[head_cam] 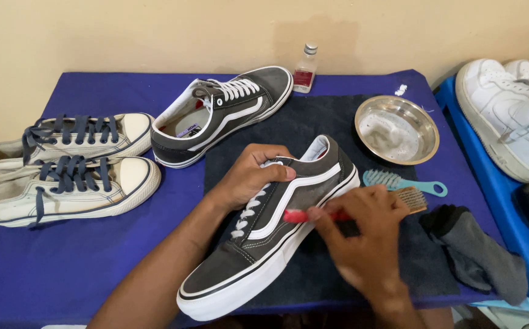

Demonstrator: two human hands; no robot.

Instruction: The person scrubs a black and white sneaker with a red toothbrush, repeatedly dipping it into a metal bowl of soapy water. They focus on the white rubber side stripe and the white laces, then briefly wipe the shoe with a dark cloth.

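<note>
My left hand (249, 176) grips the top of a grey sneaker (258, 244) with a white side stripe and white laces, holding it over a dark towel (313, 122). In my right hand (362, 234) is a small red-handled brush (301, 215), its head against the sneaker's white sole edge near the middle. The matching second grey sneaker (225, 113) lies farther back on the blue table cover (82, 256).
Two cream canvas shoes with blue laces (63, 164) lie at the left. A metal bowl of soapy water (396, 129), a teal brush (401, 182), a wooden brush (412, 198), a grey cloth (477, 253) and a small bottle (305, 68) sit nearby. White sneakers (511, 113) rest on a blue surface at the right.
</note>
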